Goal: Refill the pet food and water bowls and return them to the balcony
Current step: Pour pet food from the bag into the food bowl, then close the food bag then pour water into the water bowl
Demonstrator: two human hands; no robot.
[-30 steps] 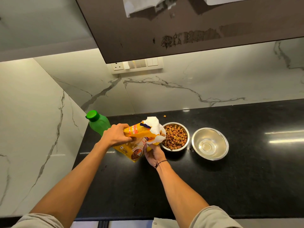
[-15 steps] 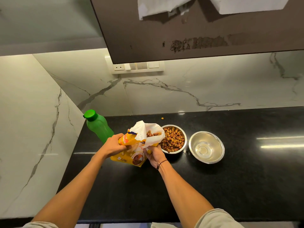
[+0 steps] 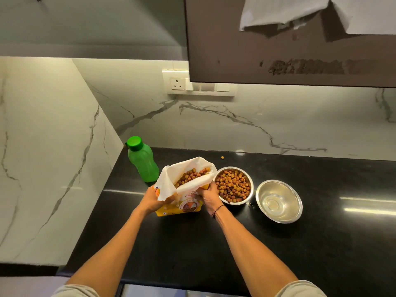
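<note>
A yellow pet food bag (image 3: 182, 207) stands upright on the black counter (image 3: 214, 249), its white-lined mouth open with brown kibble showing inside. My left hand (image 3: 153, 200) grips the bag's left side and my right hand (image 3: 209, 196) grips its right side. Just right of the bag sits a steel bowl (image 3: 233, 185) filled with kibble. Further right is a second steel bowl (image 3: 278, 201) holding clear water. A green bottle (image 3: 142, 159) with a green cap stands behind the bag, to the left.
One loose kibble piece (image 3: 222, 157) lies near the marble back wall. A marble side wall (image 3: 49, 157) bounds the counter on the left. A dark overhead cabinet (image 3: 289, 39) hangs above, with a socket panel (image 3: 199, 84) beneath it.
The bag has gone from tilted toward the food bowl to upright on the counter. Both hands shifted to its sides, and the view has swung slightly left.
</note>
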